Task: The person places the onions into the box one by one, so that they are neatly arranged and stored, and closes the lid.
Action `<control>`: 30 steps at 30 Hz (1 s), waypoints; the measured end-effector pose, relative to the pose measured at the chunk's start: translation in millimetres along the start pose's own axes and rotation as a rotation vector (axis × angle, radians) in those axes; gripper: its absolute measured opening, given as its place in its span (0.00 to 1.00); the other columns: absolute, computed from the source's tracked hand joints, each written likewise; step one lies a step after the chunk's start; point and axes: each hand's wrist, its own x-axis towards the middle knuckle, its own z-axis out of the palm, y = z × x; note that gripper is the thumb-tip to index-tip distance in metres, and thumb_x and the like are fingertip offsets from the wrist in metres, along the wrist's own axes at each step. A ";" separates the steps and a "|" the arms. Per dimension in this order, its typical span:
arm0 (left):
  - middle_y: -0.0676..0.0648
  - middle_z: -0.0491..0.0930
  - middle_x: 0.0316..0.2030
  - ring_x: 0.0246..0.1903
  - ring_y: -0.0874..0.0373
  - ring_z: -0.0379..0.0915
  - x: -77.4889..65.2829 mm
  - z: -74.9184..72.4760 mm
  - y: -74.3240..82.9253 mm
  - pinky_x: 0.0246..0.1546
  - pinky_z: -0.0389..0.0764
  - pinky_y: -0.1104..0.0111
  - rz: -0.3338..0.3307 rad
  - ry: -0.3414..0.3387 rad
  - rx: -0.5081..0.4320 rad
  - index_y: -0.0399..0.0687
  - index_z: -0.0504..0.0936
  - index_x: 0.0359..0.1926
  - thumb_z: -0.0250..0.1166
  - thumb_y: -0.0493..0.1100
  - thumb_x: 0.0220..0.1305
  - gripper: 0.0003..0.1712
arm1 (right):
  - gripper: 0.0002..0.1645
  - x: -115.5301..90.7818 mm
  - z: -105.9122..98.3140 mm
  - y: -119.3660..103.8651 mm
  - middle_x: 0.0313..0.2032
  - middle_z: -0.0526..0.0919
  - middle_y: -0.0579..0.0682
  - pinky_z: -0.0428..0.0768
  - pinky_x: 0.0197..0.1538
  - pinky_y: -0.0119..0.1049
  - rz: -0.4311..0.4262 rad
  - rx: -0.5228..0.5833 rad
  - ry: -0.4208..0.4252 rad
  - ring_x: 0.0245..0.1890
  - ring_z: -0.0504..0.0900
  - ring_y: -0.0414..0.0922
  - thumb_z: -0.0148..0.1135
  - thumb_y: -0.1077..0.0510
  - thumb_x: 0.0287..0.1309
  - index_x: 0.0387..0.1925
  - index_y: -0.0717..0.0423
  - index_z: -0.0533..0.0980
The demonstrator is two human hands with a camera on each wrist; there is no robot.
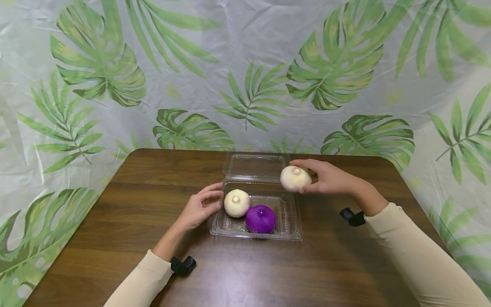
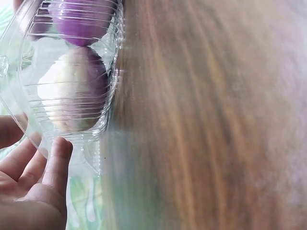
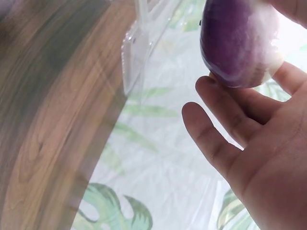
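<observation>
A clear plastic clamshell container (image 1: 291, 219) sits on the table with its lid (image 1: 257, 166) folded back. In its tray lie a white turnip (image 1: 236, 203) at left and a purple turnip (image 1: 261, 219) touching it at front right. My right hand (image 1: 326, 177) grips another white turnip (image 1: 296, 178) between thumb and fingers, above the tray's back right corner. The right wrist view shows this turnip's purple side (image 3: 235, 43). Beside the tray's left wall, my left hand (image 1: 199, 207) has its fingers loosely extended; the left wrist view leaves firm contact unclear.
The brown wooden table (image 1: 153, 183) extends around the container. Behind it hangs a pale cloth (image 1: 261, 51) with green leaf prints. A black wrist device (image 1: 183, 265) is on the left arm, another wrist device (image 1: 352, 217) on the right.
</observation>
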 end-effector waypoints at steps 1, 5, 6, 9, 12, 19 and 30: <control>0.31 0.64 0.70 0.63 0.32 0.69 -0.1 -0.2 -0.7 0.62 0.78 0.64 0.001 0.000 0.000 0.19 0.74 0.56 0.61 0.25 0.61 0.22 | 0.44 0.6 0.9 -1.4 0.69 0.68 0.64 0.82 0.56 0.55 -0.006 -0.001 -0.003 0.66 0.71 0.62 0.72 0.50 0.57 0.71 0.56 0.64; 0.31 0.64 0.70 0.63 0.32 0.69 -0.4 -0.5 -1.8 0.63 0.78 0.61 0.004 0.001 -0.007 0.19 0.74 0.56 0.61 0.25 0.61 0.22 | 0.44 2.3 4.4 -6.9 0.67 0.70 0.63 0.81 0.55 0.55 -0.028 -0.006 -0.011 0.64 0.72 0.61 0.72 0.50 0.56 0.71 0.57 0.65; 0.31 0.64 0.70 0.63 0.32 0.69 -0.4 -0.5 -1.9 0.63 0.78 0.60 0.005 0.001 -0.008 0.19 0.74 0.56 0.61 0.25 0.61 0.22 | 0.44 2.8 5.5 -7.8 0.67 0.70 0.62 0.81 0.55 0.54 -0.030 -0.006 -0.013 0.64 0.73 0.60 0.72 0.51 0.56 0.71 0.56 0.65; 0.31 0.64 0.70 0.64 0.32 0.69 -0.1 -0.1 -1.2 0.63 0.77 0.56 0.004 0.000 -0.012 0.19 0.74 0.56 0.62 0.25 0.61 0.22 | 0.44 4.1 8.7 -9.3 0.67 0.71 0.62 0.82 0.54 0.52 -0.030 -0.011 -0.022 0.63 0.74 0.59 0.72 0.51 0.56 0.71 0.56 0.65; 0.32 0.64 0.71 0.64 0.33 0.69 0.2 0.4 0.0 0.64 0.76 0.55 -0.004 0.003 -0.016 0.20 0.75 0.56 0.62 0.25 0.61 0.22 | 0.45 5.5 11.6 -9.0 0.67 0.71 0.61 0.82 0.54 0.52 -0.034 -0.019 -0.026 0.62 0.75 0.58 0.72 0.52 0.55 0.71 0.55 0.65; 0.32 0.64 0.71 0.64 0.33 0.69 -0.1 0.4 1.2 0.64 0.77 0.55 -0.007 0.001 -0.008 0.20 0.75 0.56 0.61 0.25 0.61 0.22 | 0.44 8.9 17.0 -9.5 0.66 0.71 0.63 0.85 0.52 0.46 -0.056 0.024 -0.036 0.60 0.76 0.58 0.73 0.56 0.54 0.70 0.59 0.65; 0.31 0.64 0.70 0.64 0.32 0.68 0.1 -0.2 -0.8 0.64 0.77 0.58 0.009 -0.002 -0.013 0.19 0.74 0.56 0.61 0.26 0.61 0.22 | 0.43 15.5 31.1 -10.6 0.63 0.71 0.63 0.85 0.50 0.43 -0.067 0.033 -0.019 0.57 0.77 0.56 0.73 0.58 0.51 0.69 0.60 0.67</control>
